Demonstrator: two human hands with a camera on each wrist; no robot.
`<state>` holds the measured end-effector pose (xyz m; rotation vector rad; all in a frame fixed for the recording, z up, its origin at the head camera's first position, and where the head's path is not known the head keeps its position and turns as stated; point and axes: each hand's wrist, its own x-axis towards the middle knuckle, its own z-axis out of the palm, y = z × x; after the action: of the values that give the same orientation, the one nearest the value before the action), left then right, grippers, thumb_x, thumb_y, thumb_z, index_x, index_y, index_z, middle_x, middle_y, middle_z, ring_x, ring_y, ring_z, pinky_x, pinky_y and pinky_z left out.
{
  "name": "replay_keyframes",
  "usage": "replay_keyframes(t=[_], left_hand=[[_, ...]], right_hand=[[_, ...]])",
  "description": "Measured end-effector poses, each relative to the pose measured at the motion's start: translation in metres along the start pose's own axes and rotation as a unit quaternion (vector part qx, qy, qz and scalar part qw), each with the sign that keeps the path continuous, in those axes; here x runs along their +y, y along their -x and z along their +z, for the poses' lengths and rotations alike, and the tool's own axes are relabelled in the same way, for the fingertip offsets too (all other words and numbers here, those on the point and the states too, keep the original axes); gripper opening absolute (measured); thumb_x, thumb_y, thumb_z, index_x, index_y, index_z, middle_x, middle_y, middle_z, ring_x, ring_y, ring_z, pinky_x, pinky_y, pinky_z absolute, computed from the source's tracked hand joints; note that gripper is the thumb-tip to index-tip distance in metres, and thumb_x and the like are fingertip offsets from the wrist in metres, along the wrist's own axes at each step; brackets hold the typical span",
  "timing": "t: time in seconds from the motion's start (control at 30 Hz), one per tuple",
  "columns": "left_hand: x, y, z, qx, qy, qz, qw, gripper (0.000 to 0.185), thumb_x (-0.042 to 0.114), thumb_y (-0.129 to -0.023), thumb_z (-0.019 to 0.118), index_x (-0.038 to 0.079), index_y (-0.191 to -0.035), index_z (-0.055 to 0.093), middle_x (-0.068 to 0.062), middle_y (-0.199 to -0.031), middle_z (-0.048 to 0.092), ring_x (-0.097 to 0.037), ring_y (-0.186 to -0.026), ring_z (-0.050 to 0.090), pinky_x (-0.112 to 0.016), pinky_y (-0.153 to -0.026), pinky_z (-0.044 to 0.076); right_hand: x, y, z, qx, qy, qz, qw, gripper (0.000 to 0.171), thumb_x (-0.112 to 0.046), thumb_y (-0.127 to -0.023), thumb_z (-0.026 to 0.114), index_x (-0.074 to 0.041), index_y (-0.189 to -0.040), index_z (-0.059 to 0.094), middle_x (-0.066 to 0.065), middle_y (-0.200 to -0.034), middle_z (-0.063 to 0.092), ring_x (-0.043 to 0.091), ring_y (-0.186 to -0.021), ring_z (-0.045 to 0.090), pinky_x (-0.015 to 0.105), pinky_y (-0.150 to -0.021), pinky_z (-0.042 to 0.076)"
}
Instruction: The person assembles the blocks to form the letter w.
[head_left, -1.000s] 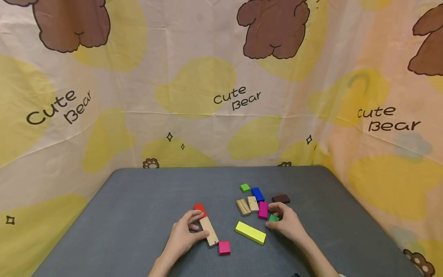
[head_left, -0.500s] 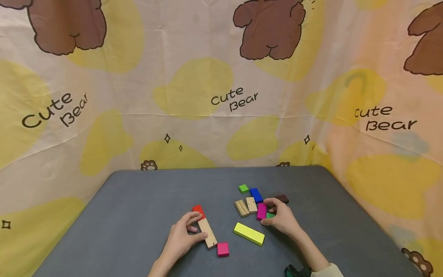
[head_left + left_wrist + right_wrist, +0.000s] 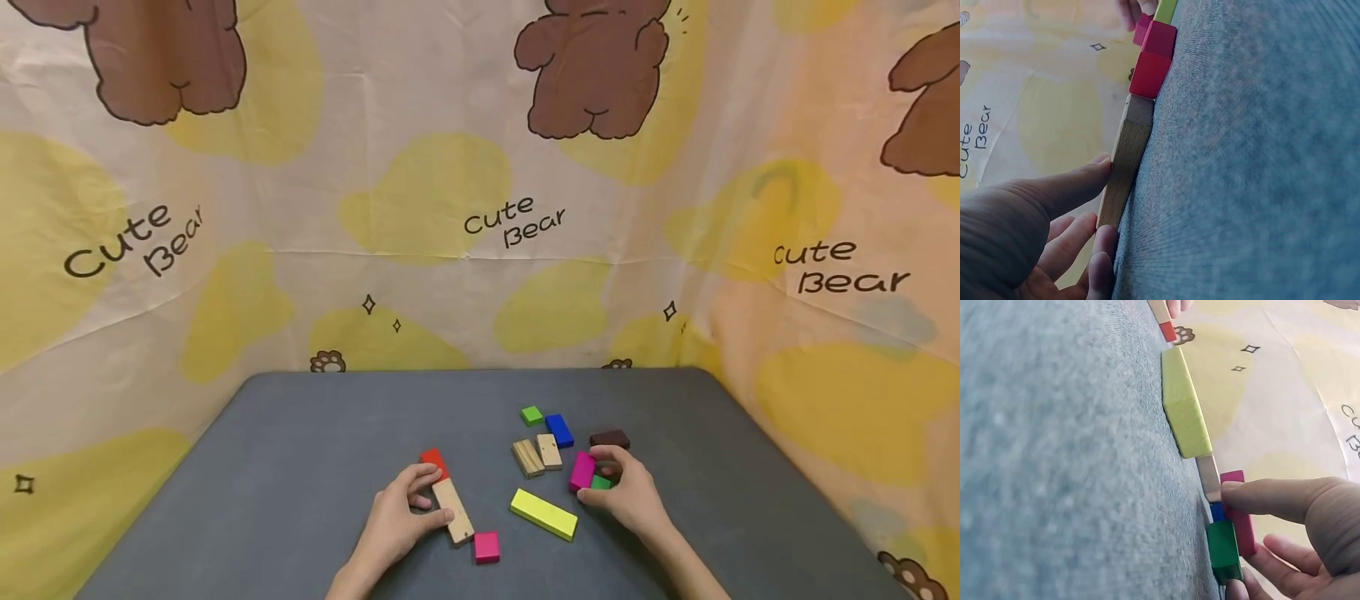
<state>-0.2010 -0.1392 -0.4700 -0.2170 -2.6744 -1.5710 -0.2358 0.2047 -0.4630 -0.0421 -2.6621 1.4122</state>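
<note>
My left hand [image 3: 399, 521] holds the plain wooden block [image 3: 453, 512], thumb on its near part and fingertips by the red block [image 3: 433, 462] at its far end. A pink cube [image 3: 487, 547] sits at the wooden block's near corner. My right hand [image 3: 628, 496] pinches a magenta block [image 3: 582, 472] between thumb and fingers. In the right wrist view the magenta block [image 3: 1238, 515] is tilted beside the green block [image 3: 1223, 550]. The left wrist view has the left thumb against the side of the wooden block [image 3: 1124, 169]; the fingers partly hide its far end.
A long yellow block [image 3: 543, 514] lies between the hands. Farther back are two wooden blocks [image 3: 528, 458], a blue block [image 3: 558, 430] and a light green block [image 3: 532, 415]. Behind the right hand lies a dark brown block [image 3: 610, 438]. A printed cloth [image 3: 420, 192] hangs behind the grey table [image 3: 315, 433].
My right hand went left from the green block to the magenta one, took hold of it and drew it to the right, away from the wooden blocks. The left hand stayed in place.
</note>
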Motion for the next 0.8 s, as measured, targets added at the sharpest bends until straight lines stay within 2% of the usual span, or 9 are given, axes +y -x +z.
replay_keyframes(t=[0.23,0.53,0.8], left_hand=[[0.001,0.002,-0.003,0.001,0.005,-0.001,1.0000,0.071,0.030,-0.074,0.088,0.005,-0.133,0.057,-0.009,-0.127,0.064,-0.016,-0.081,0.058,-0.038,-0.074,0.046],[0.002,0.003,-0.003,0.007,0.001,-0.003,1.0000,0.070,0.029,-0.074,0.088,0.006,-0.132,0.058,-0.009,-0.126,0.065,-0.015,-0.081,0.058,-0.038,-0.074,0.046],[0.003,0.002,-0.002,0.002,0.003,-0.001,1.0000,0.070,0.028,-0.074,0.088,0.005,-0.132,0.057,-0.009,-0.126,0.065,-0.015,-0.080,0.057,-0.037,-0.073,0.045]], right_hand=[[-0.006,0.003,-0.004,0.012,-0.010,-0.008,1.000,0.065,-0.010,-0.066,0.092,-0.005,-0.123,0.062,0.011,-0.116,0.062,0.028,-0.100,0.057,0.037,-0.074,0.049],[-0.010,0.004,-0.003,0.020,-0.005,-0.030,0.999,0.065,-0.011,-0.067,0.092,-0.004,-0.123,0.062,0.010,-0.114,0.062,0.026,-0.100,0.057,0.035,-0.073,0.048],[-0.012,0.008,-0.001,0.010,-0.024,-0.025,0.999,0.063,-0.009,-0.066,0.092,-0.007,-0.122,0.063,0.007,-0.111,0.062,0.023,-0.089,0.056,0.032,-0.064,0.046]])
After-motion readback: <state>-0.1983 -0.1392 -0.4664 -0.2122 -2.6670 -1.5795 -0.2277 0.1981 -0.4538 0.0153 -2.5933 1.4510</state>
